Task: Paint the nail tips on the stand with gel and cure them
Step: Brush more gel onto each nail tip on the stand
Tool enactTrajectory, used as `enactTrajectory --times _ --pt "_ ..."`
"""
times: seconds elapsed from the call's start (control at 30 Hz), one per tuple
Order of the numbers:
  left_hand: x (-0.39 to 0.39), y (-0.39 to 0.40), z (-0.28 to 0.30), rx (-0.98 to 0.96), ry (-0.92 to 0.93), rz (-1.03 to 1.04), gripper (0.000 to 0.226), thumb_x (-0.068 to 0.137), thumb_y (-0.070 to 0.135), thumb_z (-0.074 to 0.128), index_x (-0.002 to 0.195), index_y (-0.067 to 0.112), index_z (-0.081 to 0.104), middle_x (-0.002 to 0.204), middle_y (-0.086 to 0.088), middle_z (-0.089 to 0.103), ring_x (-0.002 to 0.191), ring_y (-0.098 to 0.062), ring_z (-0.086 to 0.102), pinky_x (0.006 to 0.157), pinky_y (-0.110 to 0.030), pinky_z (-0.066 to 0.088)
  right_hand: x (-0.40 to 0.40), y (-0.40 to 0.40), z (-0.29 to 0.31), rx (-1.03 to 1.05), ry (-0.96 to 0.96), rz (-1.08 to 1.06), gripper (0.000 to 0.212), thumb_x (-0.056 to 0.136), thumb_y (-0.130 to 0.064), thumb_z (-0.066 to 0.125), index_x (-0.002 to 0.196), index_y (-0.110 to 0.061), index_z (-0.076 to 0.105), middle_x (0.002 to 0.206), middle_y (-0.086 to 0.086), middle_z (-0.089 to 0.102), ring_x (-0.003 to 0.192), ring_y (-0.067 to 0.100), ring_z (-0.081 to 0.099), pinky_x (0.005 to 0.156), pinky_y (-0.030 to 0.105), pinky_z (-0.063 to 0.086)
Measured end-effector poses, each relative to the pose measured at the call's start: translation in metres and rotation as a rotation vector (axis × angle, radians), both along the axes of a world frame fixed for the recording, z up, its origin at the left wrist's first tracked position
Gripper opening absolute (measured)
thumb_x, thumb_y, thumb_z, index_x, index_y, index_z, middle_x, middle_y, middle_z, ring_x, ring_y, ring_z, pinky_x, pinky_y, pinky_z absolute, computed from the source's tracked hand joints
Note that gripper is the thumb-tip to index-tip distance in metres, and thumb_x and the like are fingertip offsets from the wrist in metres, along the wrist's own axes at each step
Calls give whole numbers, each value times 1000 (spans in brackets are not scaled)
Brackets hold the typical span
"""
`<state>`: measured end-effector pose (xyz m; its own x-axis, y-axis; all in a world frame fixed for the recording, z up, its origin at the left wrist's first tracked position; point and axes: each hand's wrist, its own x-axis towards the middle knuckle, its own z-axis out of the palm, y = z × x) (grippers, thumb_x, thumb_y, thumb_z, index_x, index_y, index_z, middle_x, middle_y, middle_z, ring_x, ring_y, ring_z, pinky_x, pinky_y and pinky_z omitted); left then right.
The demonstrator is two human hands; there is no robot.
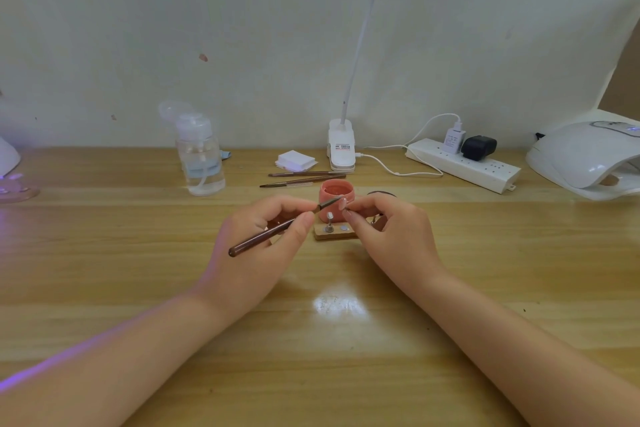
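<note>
Left hand [258,236] pinches a brush [277,230], its tip at the nail tip [343,203] pinched by the right hand [388,229] above the stand [334,234]

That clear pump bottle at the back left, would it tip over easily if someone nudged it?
Probably fairly easily: the pump bottle is tall and narrow. It looks partly filled with clear liquid, which may steady its base somewhat. Its smooth plastic could be a bit slippery to grip.

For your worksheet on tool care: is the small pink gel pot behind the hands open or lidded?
Open: the small pink gel pot shows reddish gel inside, with no lid on top.
</note>
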<state>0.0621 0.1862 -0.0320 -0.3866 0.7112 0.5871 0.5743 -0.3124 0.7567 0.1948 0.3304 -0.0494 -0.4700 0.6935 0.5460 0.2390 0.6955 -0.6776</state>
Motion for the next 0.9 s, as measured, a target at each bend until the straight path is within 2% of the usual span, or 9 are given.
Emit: enactTrajectory --times 0.1,0.23,0.43,0.63,0.8,0.9 --pt "2 0 0 -11 -14 -6 16 89 20 66 87 35 73 79 3 70 67 -2 61 59 -12 45 0 0 0 6 0 3 6 84 -20 72 84 -26 73 72 -21 65 56 3 51 58 17 36" --pt "3 -1 -1 6 -42 18 7 83 33 61 85 34 67 82 -1 70 72 -15 62 59 -18 47 0 1 -1 10 4 2 8 84 -21 72 83 -29 72 69 -23 63 54 4 51 56 15 36" --pt "5 -1 -1 0 -7 -3 21 92 16 66 95 37 72 85 8 72 76 -8 65 65 -15 50 0 0 0 -7 11 26 9 84 -20 72 82 -29 71 71 -21 65 55 11 54 57 15 37" --pt "8 -3 -4 10 158 51 13 86 18 61 89 29 67 78 18 64 74 -5 60 70 -11 43 1 -2 1 -53 40 56 12 84 -19 72 80 -31 71 71 -16 69 53 21 56 55 20 40" --pt "10 -3 -2 27 203 86 18 90 22 61 99 37 62 90 21 65 83 -1 61 72 -7 43 0 -1 2 -71 52 61 7 84 -19 72 84 -26 73 73 -11 71 54 23 59 59 34 50" --pt "10 -1 -3 11 222 79 21 91 21 63 99 40 62 94 22 66 84 0 61 73 -7 42 0 -2 1 -49 47 62 9 83 -21 72 81 -30 71 72 -14 70 52 18 57 61 31 46"
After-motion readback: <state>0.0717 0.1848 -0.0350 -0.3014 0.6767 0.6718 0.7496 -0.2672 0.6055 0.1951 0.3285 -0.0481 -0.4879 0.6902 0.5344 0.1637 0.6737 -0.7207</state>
